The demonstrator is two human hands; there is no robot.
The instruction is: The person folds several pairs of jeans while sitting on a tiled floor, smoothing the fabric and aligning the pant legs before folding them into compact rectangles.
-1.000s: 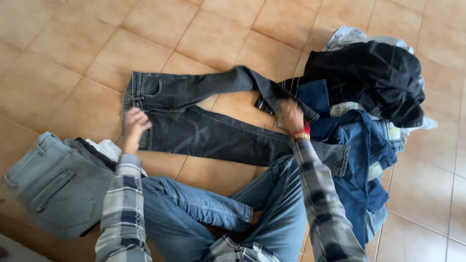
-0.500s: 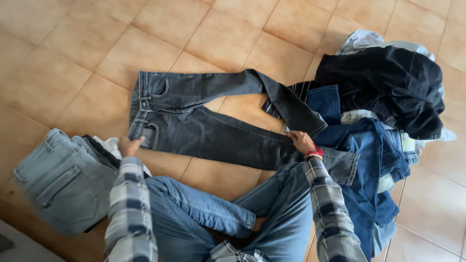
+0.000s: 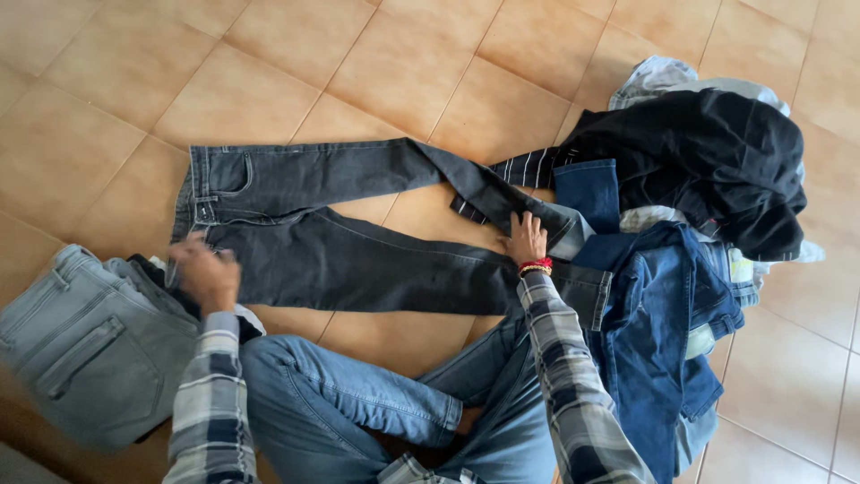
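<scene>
A pair of dark grey jeans (image 3: 358, 255) lies spread on the tiled floor, waistband to the left and legs running right. The upper leg bends down towards the lower one. My left hand (image 3: 206, 273), blurred, has curled fingers at the near corner of the waistband. My right hand (image 3: 527, 238) lies flat with fingers apart on the jeans where the two leg ends meet. Both arms wear plaid sleeves, and the right wrist carries red and gold bands.
Folded light grey jeans (image 3: 85, 350) sit at my left on other folded clothes. A heap at right holds a black garment (image 3: 708, 152), blue jeans (image 3: 667, 305) and a striped piece (image 3: 528, 166). My own legs in blue jeans (image 3: 376, 394) are folded in front.
The dark jeans have shifted left and lie straighter, the waistband drawn along by my left hand. My right hand came down from lifting the upper leg and now rests on the leg ends.
</scene>
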